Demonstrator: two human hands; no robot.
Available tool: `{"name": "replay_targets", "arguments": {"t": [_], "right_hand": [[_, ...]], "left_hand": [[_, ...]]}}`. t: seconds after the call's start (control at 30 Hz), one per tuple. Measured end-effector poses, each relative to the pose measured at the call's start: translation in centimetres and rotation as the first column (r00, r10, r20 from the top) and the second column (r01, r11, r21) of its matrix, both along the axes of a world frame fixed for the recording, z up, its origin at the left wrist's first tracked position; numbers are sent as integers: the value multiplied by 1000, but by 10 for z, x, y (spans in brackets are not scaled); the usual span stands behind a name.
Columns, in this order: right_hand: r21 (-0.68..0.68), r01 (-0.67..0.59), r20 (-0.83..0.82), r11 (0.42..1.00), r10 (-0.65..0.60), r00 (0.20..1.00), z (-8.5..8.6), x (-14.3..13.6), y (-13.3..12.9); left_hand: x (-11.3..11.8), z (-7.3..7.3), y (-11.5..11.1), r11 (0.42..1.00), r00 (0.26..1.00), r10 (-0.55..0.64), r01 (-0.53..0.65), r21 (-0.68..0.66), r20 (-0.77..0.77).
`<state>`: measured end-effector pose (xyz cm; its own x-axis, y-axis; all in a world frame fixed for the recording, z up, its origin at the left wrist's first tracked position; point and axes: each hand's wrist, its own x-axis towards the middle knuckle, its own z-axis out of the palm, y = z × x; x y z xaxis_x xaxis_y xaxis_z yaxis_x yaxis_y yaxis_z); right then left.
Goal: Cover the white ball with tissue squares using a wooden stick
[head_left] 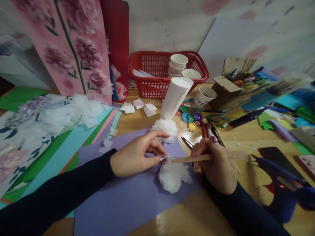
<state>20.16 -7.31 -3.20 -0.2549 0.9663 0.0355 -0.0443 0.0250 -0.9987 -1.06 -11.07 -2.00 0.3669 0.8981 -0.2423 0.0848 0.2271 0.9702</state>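
Note:
My right hand (216,164) grips a flat wooden stick (189,158) that points left. At the stick's tip, the thumb and fingers of my left hand (140,152) pinch a small bit of thin white tissue paper. Just below them a rounded white tissue-paper ball (170,178) with loose frills on its right side rests over a purple sheet (118,200). Behind my left fingers stands a rolled white paper tube (175,98), its base ringed with a fluffy white tissue ruffle (166,127).
A blue glue gun (283,186) with a red light lies at right, beside a dark phone (278,160). Scissors (187,142), brushes and paint pots (190,116) sit beyond my right hand. A red basket (150,87) holds paper cups. Tissue squares (139,104) and colored sheets (61,154) lie left.

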Motion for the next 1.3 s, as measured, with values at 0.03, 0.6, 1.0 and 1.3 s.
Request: {"name": "replay_targets", "arguments": {"t": [0.03, 0.6, 1.0, 1.3], "right_hand": [[6, -3, -9, 1000, 3, 1000, 0, 0, -1], [-37, -89, -60, 995, 87, 994, -5, 1, -2], [-5, -71, -40, 997, 71, 997, -2, 2, -5], [98, 56, -18, 994, -55, 998, 1, -1, -3]], "left_hand": [[1, 0, 0, 1000, 1000, 1, -1, -1, -5], [6, -2, -6, 992, 999, -45, 47, 119, -21], [9, 0, -8, 996, 997, -39, 44, 79, -63], [7, 7, -3, 1000, 999, 19, -18, 25, -33]]}}
